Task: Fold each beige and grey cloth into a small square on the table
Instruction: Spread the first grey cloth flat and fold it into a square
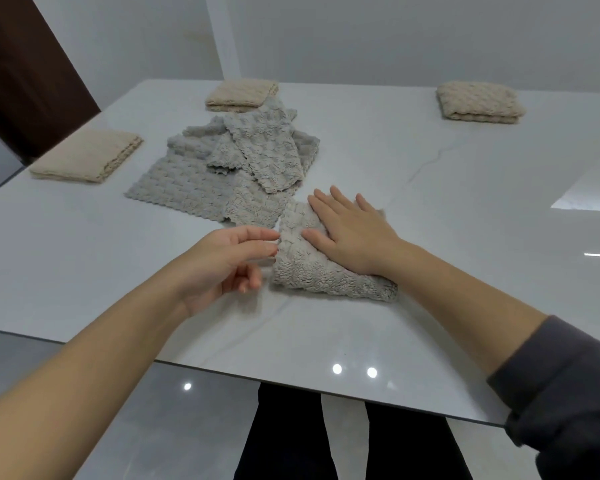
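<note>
right hand point(352, 233): my flat palm presses the folded grey cloth point(312, 268) onto the desk point(465, 209)
left hand point(222, 261): relaxed, fingertips at cloth's left edge, gripping nothing
unfolded grey pile point(236, 168): just behind

Folded grey cloth point(302, 268) lies nearest; rumpled grey heap point(222, 168) sits behind it. Left beige square point(87, 155), far beige square point(241, 95) and right beige square point(478, 102) lie folded around.

the right hand point(352, 233) lies flat, palm down, fingers straight and spread toward 11 o'clock. the left hand point(222, 261) sits just at its 9 o'clock, thumb and forefinger reaching toward 3 o'clock, other fingers loosely curled.
</note>
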Demonstrator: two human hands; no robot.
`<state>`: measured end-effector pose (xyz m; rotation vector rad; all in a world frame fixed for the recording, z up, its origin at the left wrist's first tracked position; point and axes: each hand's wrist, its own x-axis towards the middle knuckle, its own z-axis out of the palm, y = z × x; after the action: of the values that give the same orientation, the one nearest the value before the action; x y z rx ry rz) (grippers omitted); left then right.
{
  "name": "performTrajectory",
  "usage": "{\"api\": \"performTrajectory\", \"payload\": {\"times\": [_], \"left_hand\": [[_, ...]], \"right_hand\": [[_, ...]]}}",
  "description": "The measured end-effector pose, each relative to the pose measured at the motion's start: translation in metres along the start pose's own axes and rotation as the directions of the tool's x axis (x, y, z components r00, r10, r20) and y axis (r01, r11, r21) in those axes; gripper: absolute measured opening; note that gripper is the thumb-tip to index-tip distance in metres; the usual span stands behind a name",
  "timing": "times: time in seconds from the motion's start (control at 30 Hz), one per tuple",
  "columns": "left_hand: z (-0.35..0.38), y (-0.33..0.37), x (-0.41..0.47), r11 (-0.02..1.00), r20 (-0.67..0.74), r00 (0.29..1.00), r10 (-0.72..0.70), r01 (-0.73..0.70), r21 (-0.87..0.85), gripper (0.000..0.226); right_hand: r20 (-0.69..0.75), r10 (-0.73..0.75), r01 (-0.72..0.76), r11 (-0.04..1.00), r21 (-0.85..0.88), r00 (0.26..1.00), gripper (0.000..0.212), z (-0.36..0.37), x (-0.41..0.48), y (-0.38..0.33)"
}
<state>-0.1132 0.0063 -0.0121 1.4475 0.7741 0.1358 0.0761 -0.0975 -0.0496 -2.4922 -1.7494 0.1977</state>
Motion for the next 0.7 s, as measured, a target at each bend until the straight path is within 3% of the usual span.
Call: {"api": "performTrajectory", "payload": {"times": [0.27, 0.4, 0.53, 0.7], "left_hand": [[0.002, 0.011, 0.005, 0.959, 0.163, 0.977, -0.137, 0.089, 0.269, 0.006], [0.005, 0.014, 0.013, 0.929, 0.163, 0.982, -0.099, 0.033, 0.368, 0.021], [0.011, 0.015, 0.016, 0.972, 0.173, 0.985, 0.0, -0.041, 0.23, 0.019], [0.011, 0.019, 0.007, 0.983, 0.392, 0.916, -0.087, 0.014, 0.185, 0.033]], "right_hand": [[-0.001, 0.004, -0.004, 1.0, 0.023, 1.0, 0.069, -0.001, -0.001, -0.001], [-0.012, 0.003, -0.003, 1.0, 0.031, 1.0, 0.068, -0.001, -0.001, 0.0], [-0.017, 0.005, -0.004, 0.999, 0.034, 1.0, 0.067, -0.001, -0.002, -0.001], [-0.026, 0.012, -0.011, 0.999, 0.04, 1.0, 0.066, 0.001, -0.001, -0.001]]}}
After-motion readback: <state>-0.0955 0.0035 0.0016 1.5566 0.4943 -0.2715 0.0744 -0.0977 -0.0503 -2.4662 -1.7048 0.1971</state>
